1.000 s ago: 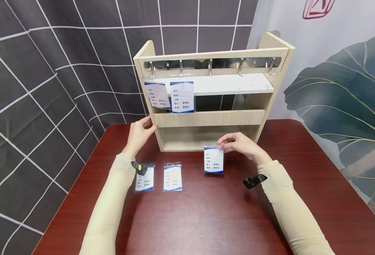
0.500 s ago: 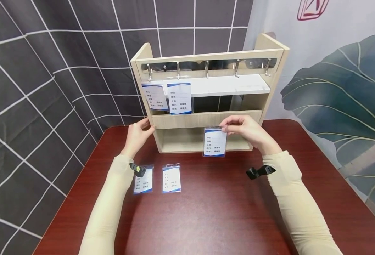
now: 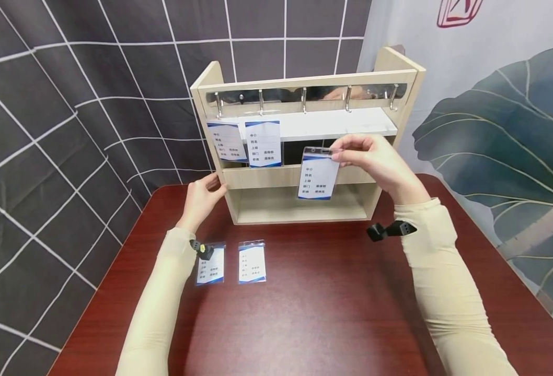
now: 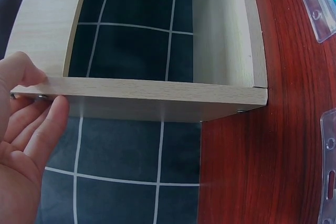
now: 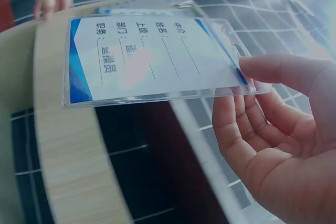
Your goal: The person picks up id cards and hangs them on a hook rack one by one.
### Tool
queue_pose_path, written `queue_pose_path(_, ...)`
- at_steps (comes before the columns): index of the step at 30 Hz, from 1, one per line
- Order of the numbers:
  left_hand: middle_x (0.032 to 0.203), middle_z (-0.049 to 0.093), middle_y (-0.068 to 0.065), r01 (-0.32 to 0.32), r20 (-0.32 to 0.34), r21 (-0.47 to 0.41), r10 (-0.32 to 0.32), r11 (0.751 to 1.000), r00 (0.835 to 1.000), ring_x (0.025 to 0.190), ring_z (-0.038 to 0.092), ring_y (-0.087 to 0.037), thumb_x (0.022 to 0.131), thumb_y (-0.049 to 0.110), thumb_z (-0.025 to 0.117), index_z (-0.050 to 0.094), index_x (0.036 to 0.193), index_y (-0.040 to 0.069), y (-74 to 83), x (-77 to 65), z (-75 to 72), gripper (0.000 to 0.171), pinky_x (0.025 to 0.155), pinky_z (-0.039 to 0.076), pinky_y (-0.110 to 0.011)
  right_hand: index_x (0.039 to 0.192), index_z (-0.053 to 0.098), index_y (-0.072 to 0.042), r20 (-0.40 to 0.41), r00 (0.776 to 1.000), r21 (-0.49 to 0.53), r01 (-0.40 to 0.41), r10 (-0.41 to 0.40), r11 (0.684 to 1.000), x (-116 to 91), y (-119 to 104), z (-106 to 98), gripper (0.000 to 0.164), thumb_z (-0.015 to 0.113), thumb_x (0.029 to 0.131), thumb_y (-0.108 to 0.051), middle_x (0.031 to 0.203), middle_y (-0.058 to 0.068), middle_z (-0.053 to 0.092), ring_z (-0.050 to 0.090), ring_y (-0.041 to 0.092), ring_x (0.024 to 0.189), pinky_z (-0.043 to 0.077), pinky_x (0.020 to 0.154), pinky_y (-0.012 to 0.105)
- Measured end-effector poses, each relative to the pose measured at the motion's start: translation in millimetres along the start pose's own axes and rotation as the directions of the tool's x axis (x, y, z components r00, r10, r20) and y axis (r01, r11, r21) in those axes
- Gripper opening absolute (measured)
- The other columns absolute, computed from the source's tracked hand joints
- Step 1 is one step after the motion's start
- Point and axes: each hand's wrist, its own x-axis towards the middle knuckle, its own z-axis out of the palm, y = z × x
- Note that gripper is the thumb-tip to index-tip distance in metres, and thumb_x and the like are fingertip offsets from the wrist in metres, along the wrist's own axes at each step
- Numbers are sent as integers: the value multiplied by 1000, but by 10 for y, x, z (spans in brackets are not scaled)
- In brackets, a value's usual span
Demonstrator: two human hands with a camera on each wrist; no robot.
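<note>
Plastic badge [image 3: 318,177], in the air before the rack [image 3: 262,178], lower than its hooks [image 3: 304,99], pinched at an upper corner by the right hand [image 3: 381,164]. Probably light, fairly stiff and slippery, so better taken near the top edge. Gripped farther left by the left hand [image 3: 200,203]: the side panel [image 4: 136,88].

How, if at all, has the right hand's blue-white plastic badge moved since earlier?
Yes: in the head view, the badge rose from the pale wooden rack's bottom edge to its lower crossboard.

Held badge [image 3: 318,179] — white, blue-edged; tabletop [image 3: 314,318] — dark red; backdrop [image 3: 147,68] grey, white-gridded.
</note>
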Motion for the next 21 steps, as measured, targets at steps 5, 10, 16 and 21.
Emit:
queue_pose_path(5, 123, 67, -22, -10, -3, -2, 10, 1000, 1000, 113, 67, -32, 93, 11, 69, 65, 131, -3, 5, 3, 0, 41, 96, 54, -43, 93, 75, -5, -8, 997, 58, 76, -75, 995, 92, -203, -3, 14, 67, 89, 6, 86, 1, 71, 63, 10, 75, 55, 73, 23)
queue_pose_path(10, 122, 67, -23, -7, -3, -6, 7, 1000, 1000, 113, 67, -33, 92, 10, 69, 64, 131, -4, 13, 0, 0, 42, 95, 55, -45, 93, 75, -4, -34, 994, 56, 110, -108, 992, 144, -343, 11, 13, 67, 88, 6, 86, 1, 72, 61, 12, 73, 53, 72, 23)
queue_pose_path(16, 123, 66, -24, 8, 1, -4, -8, 1000, 1000, 113, 67, -34, 92, 10, 69, 64, 131, -5, 8, -3, -2, 42, 95, 55, -45, 94, 75, -4, -45, 992, 16, 119, -119, 993, 179, -437, 24, 11, 69, 89, 3, 88, 3, 72, 60, 14, 74, 51, 72, 24)
queue_pose_path(21, 124, 66, -23, 21, 5, 0, -21, 1000, 1000, 114, 67, -33, 92, 11, 69, 64, 131, -5, 24, -1, -4, 42, 95, 55, -44, 96, 75, -4, -51, 994, 13, 101, -100, 995, 229, -478, 43, 8, 71, 89, -1, 92, 4, 73, 64, 13, 79, 54, 76, 24)
